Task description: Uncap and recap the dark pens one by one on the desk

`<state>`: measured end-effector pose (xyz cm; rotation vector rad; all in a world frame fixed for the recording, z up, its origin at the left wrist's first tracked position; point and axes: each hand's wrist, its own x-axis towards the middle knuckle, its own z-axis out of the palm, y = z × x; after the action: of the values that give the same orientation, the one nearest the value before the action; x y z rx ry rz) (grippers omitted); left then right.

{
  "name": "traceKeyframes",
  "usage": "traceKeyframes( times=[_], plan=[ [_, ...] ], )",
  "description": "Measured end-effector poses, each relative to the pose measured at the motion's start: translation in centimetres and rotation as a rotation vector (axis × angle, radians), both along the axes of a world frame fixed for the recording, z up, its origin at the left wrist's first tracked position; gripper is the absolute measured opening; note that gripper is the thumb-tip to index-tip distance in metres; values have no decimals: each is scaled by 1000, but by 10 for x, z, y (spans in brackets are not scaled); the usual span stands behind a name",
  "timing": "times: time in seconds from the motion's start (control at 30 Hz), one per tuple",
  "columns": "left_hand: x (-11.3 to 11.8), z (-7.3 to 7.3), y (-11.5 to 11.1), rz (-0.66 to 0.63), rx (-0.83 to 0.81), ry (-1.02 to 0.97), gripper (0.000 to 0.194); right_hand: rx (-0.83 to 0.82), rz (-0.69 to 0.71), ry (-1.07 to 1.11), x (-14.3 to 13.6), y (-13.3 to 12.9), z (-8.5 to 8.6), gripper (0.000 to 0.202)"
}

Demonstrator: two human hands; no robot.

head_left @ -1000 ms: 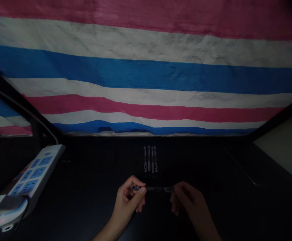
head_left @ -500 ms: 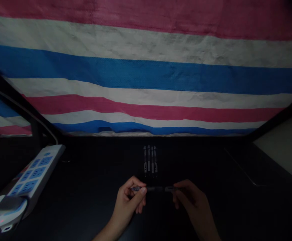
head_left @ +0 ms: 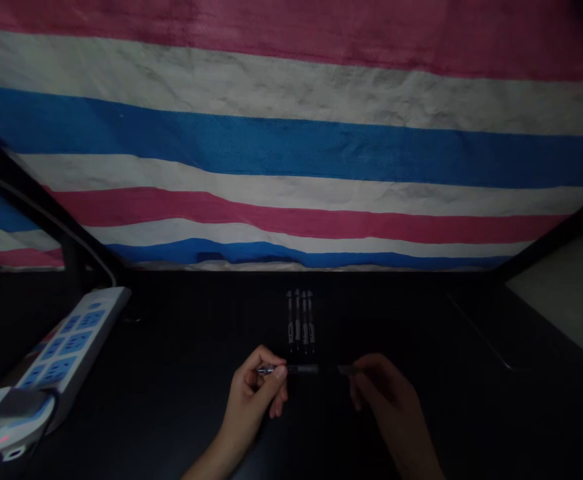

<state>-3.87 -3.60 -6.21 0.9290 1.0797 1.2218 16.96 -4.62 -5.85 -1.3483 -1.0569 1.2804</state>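
My left hand (head_left: pixel 257 381) pinches a clear, dark pen barrel (head_left: pixel 303 369) between thumb and fingertips. Its shiny end pokes out to the left of the fingers, and the barrel points right. Across a gap from it, my right hand (head_left: pixel 382 388) pinches a short dark pen piece (head_left: pixel 345 369), dim against the black tabletop. The two pieces lie roughly in line but apart. Just beyond the hands, several similar pens (head_left: pixel 301 323) rest side by side, with their tips toward me.
A white power strip (head_left: pixel 84 347) with blue sockets and a plugged-in adapter (head_left: pixel 16 427) stands at the left. At the right lies a dark flat panel (head_left: pixel 521 327). Striped sheeting (head_left: pixel 291 147) hangs behind the black table (head_left: pixel 181 347).
The two pen pieces have moved further apart, widening the gap. My left hand has shifted slightly left and up, my right hand slightly right. The pens in the row have not moved.
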Motion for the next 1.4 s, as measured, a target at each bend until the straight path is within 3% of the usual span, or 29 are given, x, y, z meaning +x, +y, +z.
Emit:
traceKeyframes(
  times=[0.27, 0.5, 0.77, 1.07, 1.23, 1.4],
  plan=[
    [-4, 3, 1, 66, 9, -73, 26, -36, -277, 236, 6, 0, -3, 22],
    [-2, 2, 1, 43, -2, -89, 27, 5, -168, 149, 3, -3, -1, 17],
    [0, -4, 0, -67, -11, -43, 27, 80, 16, -227, -7, -6, 2, 20],
    [-3, -6, 1, -99, 23, -42, 26, 87, 144, -453, -5, -9, -8, 32],
    [-3, -8, -1, -130, 42, -58, 27, 76, 177, -366, -7, -10, -8, 52],
    [-2, -9, 0, -72, 39, -67, 27, 88, 189, -195, -10, -8, -7, 36]
  ],
)
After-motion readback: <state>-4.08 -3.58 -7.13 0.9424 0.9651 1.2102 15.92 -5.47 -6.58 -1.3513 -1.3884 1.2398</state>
